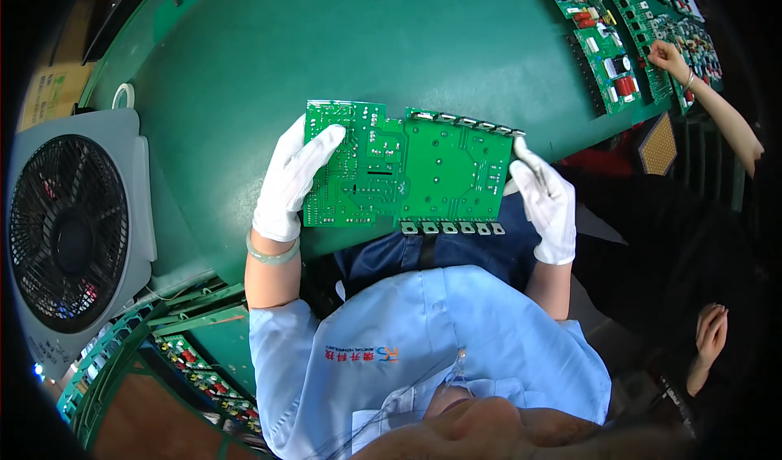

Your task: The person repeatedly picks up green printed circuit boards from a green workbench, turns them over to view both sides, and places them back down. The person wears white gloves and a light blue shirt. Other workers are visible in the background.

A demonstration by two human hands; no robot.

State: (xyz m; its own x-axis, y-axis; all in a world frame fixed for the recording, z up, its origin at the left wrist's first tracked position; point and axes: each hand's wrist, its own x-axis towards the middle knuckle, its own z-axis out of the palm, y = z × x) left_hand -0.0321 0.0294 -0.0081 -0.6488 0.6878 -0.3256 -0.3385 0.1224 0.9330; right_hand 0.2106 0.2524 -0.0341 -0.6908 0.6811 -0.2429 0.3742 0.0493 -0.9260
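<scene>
A green circuit board (456,171) is held up in front of me at the table's near edge, its solder side showing. Rows of metal-tabbed parts stick out along its upper right and lower right edges. My left hand (295,171), in a white glove, grips the left end, with a finger lying over the face and the rest behind. The gloved right hand (544,203) holds the right end near the upper corner. What sits on the board's other side is hidden.
A grey box fan (73,215) stands at the left. Populated circuit boards (607,65) lie on the green table (244,61) at the far right, where a co-worker's bare hand (669,57) touches one. More boards (204,370) sit in a green rack at lower left.
</scene>
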